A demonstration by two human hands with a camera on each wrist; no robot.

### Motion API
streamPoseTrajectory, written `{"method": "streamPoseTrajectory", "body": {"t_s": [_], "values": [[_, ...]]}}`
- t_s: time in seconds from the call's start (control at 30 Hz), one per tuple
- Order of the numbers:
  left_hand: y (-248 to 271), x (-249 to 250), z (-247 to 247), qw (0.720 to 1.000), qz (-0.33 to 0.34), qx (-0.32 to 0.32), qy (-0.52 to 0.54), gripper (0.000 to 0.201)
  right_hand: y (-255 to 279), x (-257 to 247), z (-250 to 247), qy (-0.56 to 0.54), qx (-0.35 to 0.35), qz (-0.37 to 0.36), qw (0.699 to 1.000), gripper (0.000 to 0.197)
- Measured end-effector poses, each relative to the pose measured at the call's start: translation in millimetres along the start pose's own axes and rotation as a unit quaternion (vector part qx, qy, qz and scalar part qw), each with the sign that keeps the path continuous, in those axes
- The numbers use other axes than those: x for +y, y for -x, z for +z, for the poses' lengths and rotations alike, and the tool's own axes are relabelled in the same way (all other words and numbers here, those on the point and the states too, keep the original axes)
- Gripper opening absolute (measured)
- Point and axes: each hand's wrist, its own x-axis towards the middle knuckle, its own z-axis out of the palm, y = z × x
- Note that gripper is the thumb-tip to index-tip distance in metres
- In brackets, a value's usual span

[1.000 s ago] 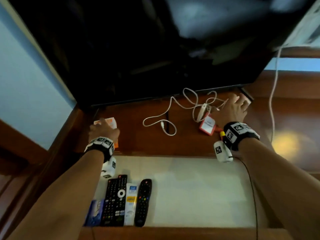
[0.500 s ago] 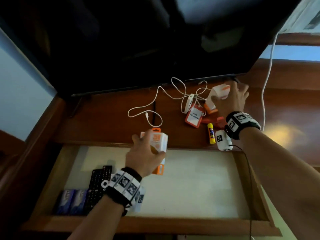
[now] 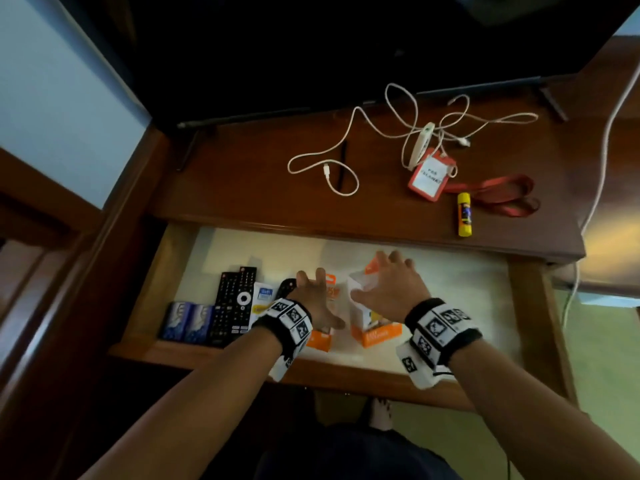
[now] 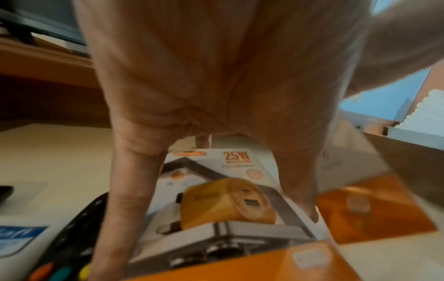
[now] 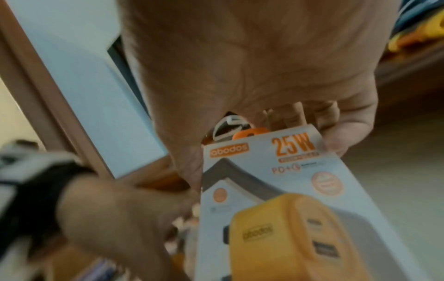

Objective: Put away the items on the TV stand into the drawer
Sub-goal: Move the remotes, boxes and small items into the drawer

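Observation:
Both hands are down in the open drawer (image 3: 530,306). My left hand (image 3: 311,292) lies spread over an orange-and-white charger box (image 3: 320,341) that rests flat on the drawer floor. In the left wrist view straight fingers (image 4: 125,190) come down on either side of that box (image 4: 216,199). My right hand (image 3: 388,285) grips a second, identical charger box (image 3: 375,336) just to the right, tilted. In the right wrist view its fingers (image 5: 336,129) curl over the top edge of that box (image 5: 276,190).
On the stand top (image 3: 242,174) lie a white cable (image 3: 322,168), a red badge holder (image 3: 431,176) with lanyard, and a yellow glue stick (image 3: 464,214). The drawer's left holds remotes (image 3: 235,303), blue boxes (image 3: 188,320) and a white tube. A TV (image 3: 311,46) overhangs the back.
My left hand carried its charger box from the drawer's front edge down onto the drawer floor. My right hand brought the second box from the stand's back right into the drawer.

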Motion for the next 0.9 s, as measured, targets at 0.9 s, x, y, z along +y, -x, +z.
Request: {"method": "streamPoseTrajectory", "body": {"t_s": [0.9], "values": [[3.4, -16.0, -5.6, 0.978, 0.094, 0.048, -0.178, 0.076, -30.3, 5.8, 62.3, -0.025, -0.143, 0.114, 0.983, 0.083]]}}
